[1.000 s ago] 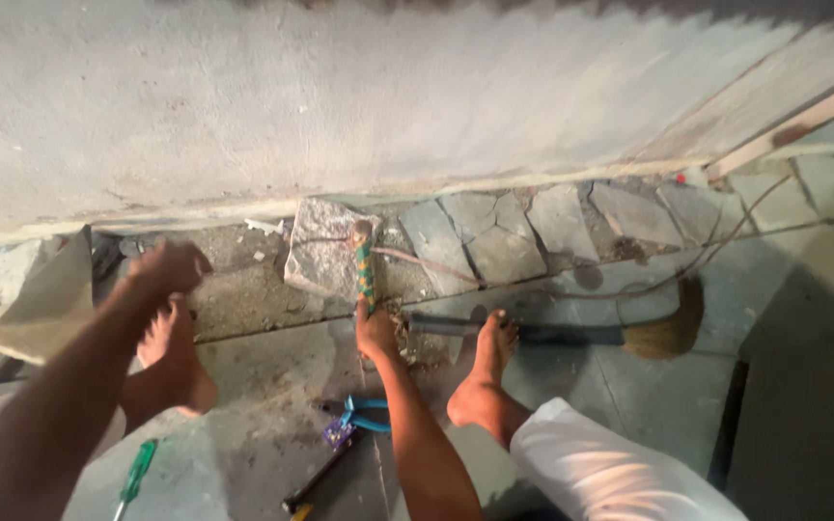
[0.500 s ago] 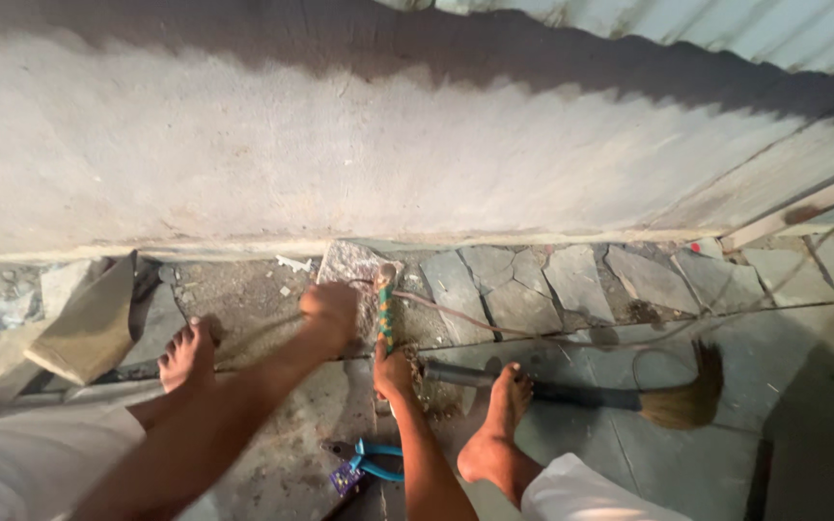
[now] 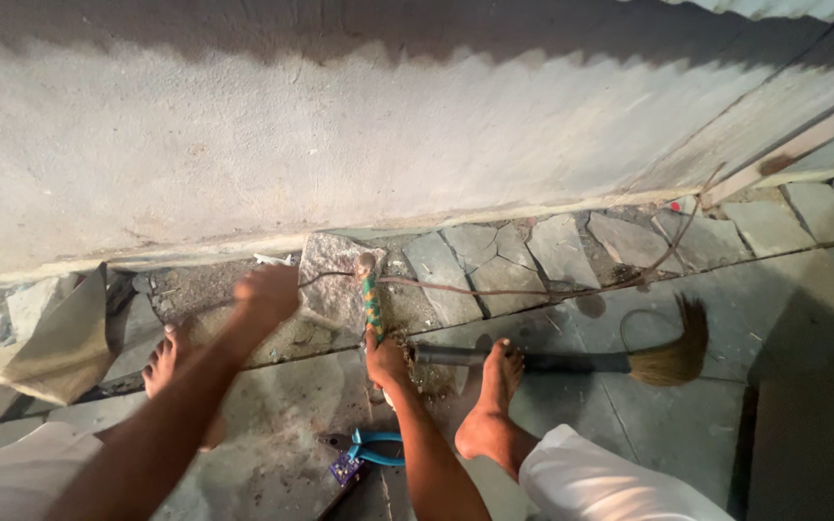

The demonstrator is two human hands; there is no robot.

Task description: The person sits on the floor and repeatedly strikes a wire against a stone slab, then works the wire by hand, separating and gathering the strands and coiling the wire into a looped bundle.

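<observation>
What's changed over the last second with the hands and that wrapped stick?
The left hand came in from the far left to just beside the stick, near the cord tied to it, not clearly gripping. The right hand kept its hold low on the stick. Broom and pliers stayed put.

Stone floor (image 3: 687,318) bears a broom (image 3: 571,362) and blue pliers (image 3: 369,452).

The left hand (image 3: 267,291) is raised and loosely curled at the end of an outstretched forearm, blurred, holding nothing that can be made out. The right hand (image 3: 385,362) sits lower, its fingers wrapped tight in a fist, forearm running straight back toward the body.
</observation>
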